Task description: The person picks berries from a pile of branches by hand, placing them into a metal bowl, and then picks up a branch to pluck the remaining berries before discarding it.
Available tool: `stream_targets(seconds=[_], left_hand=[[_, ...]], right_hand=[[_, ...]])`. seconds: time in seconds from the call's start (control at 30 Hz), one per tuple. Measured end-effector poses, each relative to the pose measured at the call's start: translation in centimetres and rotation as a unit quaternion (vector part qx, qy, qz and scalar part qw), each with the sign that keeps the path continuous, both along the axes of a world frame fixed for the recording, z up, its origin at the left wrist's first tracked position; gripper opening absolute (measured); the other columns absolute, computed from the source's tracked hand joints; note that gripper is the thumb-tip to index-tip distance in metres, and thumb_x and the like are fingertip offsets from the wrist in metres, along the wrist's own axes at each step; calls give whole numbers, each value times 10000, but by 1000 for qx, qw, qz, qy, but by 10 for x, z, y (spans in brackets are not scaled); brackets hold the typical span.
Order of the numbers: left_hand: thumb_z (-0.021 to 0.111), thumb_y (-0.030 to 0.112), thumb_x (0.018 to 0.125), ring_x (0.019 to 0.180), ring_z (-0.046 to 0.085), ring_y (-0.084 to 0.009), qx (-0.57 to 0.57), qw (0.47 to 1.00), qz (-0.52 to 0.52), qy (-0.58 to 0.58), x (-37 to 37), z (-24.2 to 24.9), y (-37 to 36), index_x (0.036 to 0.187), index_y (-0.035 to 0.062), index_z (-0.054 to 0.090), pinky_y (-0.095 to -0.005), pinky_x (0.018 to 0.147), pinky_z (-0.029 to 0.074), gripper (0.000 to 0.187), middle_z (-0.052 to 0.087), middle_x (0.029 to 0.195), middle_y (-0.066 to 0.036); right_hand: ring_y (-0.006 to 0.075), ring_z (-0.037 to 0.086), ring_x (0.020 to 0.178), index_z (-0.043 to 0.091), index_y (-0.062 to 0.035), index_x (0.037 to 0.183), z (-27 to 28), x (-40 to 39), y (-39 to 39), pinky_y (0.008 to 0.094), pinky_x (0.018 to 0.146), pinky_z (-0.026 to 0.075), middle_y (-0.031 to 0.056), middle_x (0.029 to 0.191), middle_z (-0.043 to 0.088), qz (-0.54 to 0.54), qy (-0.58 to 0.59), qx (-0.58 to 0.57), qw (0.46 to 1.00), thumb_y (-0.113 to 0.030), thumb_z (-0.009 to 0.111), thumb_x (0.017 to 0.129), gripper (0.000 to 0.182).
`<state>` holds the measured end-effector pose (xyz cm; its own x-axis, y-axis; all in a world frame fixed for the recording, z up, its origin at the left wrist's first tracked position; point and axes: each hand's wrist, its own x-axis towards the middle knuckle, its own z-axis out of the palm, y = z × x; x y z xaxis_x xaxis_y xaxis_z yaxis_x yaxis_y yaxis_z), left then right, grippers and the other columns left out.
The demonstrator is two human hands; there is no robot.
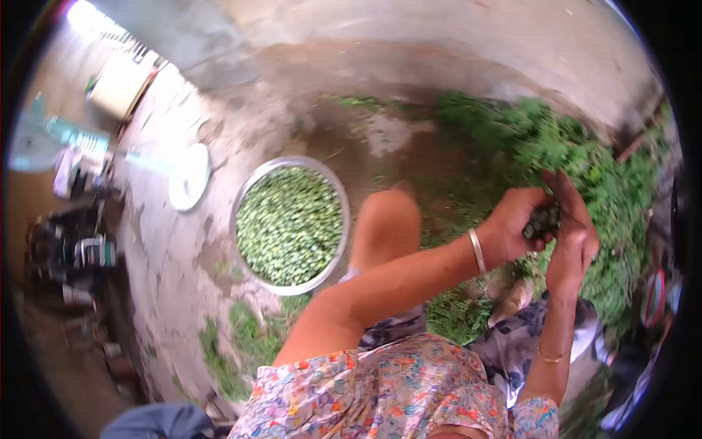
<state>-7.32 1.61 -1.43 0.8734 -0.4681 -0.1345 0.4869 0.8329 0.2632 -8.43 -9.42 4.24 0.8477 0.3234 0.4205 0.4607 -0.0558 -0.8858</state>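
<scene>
My left hand (515, 219), with a silver bangle at its wrist, is closed around a small dark green bunch (540, 222) of what look like short pods. My right hand (574, 230) is right against the bunch from the other side, its fingers stretched out and slanting up over it. A thin gold bangle circles my right forearm. Both hands are above a heap of leafy green plants (563, 154). To the left on the ground, a round metal basin (252, 276) is full of small green pods or pieces.
A white round fan-like object (190, 177) is at left, with a dark machine (77, 245) beyond it. Loose green stalks (245, 340) lie below the basin. My bent knee (387, 227) stands between basin and plants. A wall (453, 44) runs along the far side.
</scene>
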Motion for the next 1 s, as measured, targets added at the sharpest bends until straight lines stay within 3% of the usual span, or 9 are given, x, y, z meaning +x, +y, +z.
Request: stream_targets(seconds=[0.23,0.3,0.37,0.43,0.57,0.73,0.83,0.9,1.0], left_hand=[[578,223,836,552,579,-211,-56,981,109,151,-109,5,86,818,78,605,-234,371,442,149,605,698,-115],[598,204,827,578,586,-212,-108,971,166,136,-148,9,120,867,54,616,-220,379,456,157,618,767,-142],[596,207,829,632,590,-215,14,966,239,99,-191,-11,152,883,36,617,-244,419,494,181,610,837,-158],[600,196,820,670,589,-214,-78,949,276,128,-226,-31,188,893,33,615,-263,426,492,179,599,876,-162],[602,178,805,679,582,-228,-35,882,433,185,-291,-74,232,920,35,605,-240,445,472,183,597,858,-155],[516,187,897,851,598,-335,91,706,617,335,-347,-146,301,989,-14,541,-409,716,574,223,598,942,-189],[538,453,888,1282,317,-431,177,647,629,392,-381,-172,337,1385,-30,241,-672,995,260,754,256,1419,-265],[499,535,878,1347,83,-498,198,678,606,365,-397,-176,353,1412,-88,2,-645,1052,144,960,57,1467,-306],[524,533,866,1360,5,-485,248,637,609,402,-402,-171,351,1413,-85,30,-659,1041,153,962,-6,1467,-315]], right_hand=[[321,532,1136,441,132,1229,-1,-60,25,444,1000,385,222,1179,556,109,43,42,992,-468,565,873,709],[294,567,1085,464,118,1215,-8,-66,18,419,984,403,206,1146,579,118,48,42,991,-402,575,888,624],[256,588,1038,491,100,1199,-20,-66,3,391,960,422,191,1090,607,74,99,-41,992,-356,599,883,565],[220,606,969,517,83,1175,-32,-66,-9,351,912,453,170,1035,633,64,113,-53,990,-317,617,880,507],[193,630,859,550,68,1119,-54,-67,-32,308,817,492,139,933,662,24,219,-60,974,-291,610,893,429],[183,647,763,568,46,1065,-77,-69,-50,293,703,528,123,879,670,-20,278,-90,956,-252,562,927,329],[159,640,755,587,47,1048,-82,-72,-53,264,692,518,102,841,670,-44,280,-113,952,-257,623,891,345],[158,638,756,588,47,1040,-80,-74,-54,270,697,518,99,836,664,-49,281,-137,949,-244,616,896,326],[155,636,759,590,47,1038,-79,-76,-53,269,702,518,103,841,659,-53,277,-152,947,-247,608,901,325]])
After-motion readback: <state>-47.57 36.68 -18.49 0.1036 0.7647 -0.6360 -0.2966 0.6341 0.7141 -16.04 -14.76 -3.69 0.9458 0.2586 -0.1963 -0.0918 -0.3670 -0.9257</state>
